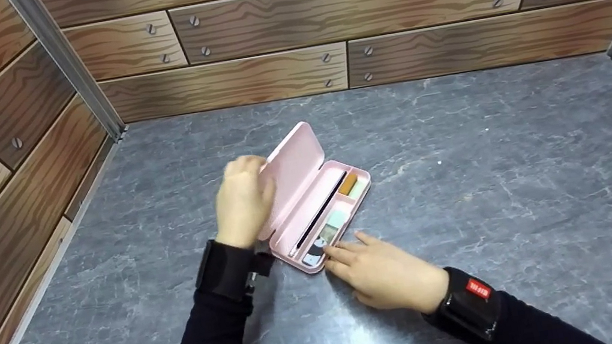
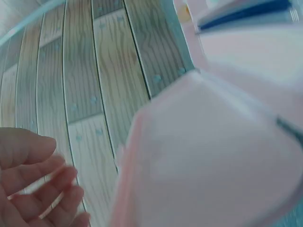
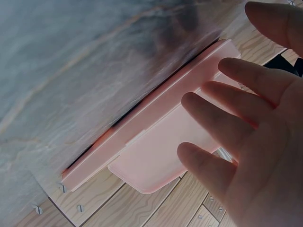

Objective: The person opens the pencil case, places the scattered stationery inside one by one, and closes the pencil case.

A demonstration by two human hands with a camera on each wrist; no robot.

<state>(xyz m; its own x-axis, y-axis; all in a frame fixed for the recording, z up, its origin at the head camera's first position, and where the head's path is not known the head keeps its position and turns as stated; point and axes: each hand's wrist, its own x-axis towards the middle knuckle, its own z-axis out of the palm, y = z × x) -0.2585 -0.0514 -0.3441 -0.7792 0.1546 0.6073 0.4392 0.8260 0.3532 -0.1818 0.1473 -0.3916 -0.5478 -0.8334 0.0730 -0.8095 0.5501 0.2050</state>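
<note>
A pink pencil case (image 1: 310,205) lies on the table, its lid (image 1: 300,164) raised on the left side. Inside, a dark pencil (image 1: 323,207) runs along the long compartment. An orange-brown block (image 1: 348,183) and a pale green piece fill the upper small compartment. In the lower one sit a mint block (image 1: 337,218), a greyish piece (image 1: 328,233) and a black-and-white item (image 1: 314,249). My left hand (image 1: 243,199) is beside the lid's outer edge, fingers loosely bent, as the left wrist view (image 2: 40,184) shows. My right hand (image 1: 384,269) has its extended fingers at the case's near corner.
The case stands on a grey marbled tabletop (image 1: 506,215). Wood-patterned panels (image 1: 259,21) rise behind it and on the left, with a metal corner strip (image 1: 78,66) between them. Two tiny white specks lie right of the case.
</note>
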